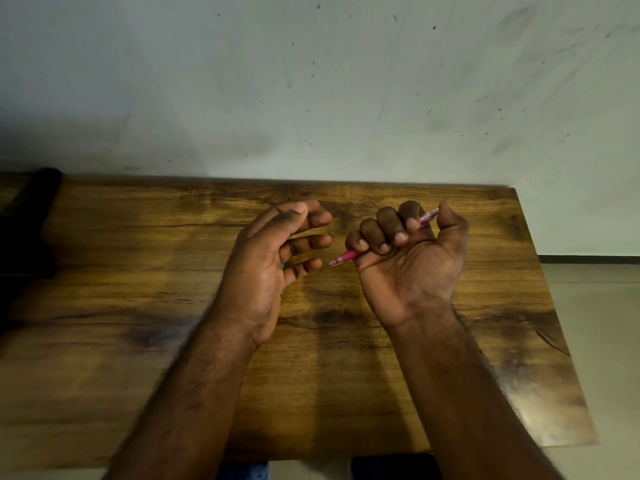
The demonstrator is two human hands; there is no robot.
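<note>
My right hand [405,258] is held palm-up above the wooden table [145,271] and grips a pink pen [344,257] in a closed fist. The pen's tip sticks out to the left below the little finger, and its pale upper end shows between the index finger and thumb. My left hand [273,258] hovers just left of the pen tip with fingers loosely curled toward it, not touching it. A small teal sliver shows at the edge of the left palm; what it is I cannot tell.
A dark object [27,216] lies at the table's far left edge. A stained pale wall [311,81] rises behind the table. The table's right edge [550,306] drops to a light floor. A dark shape shows below the near edge.
</note>
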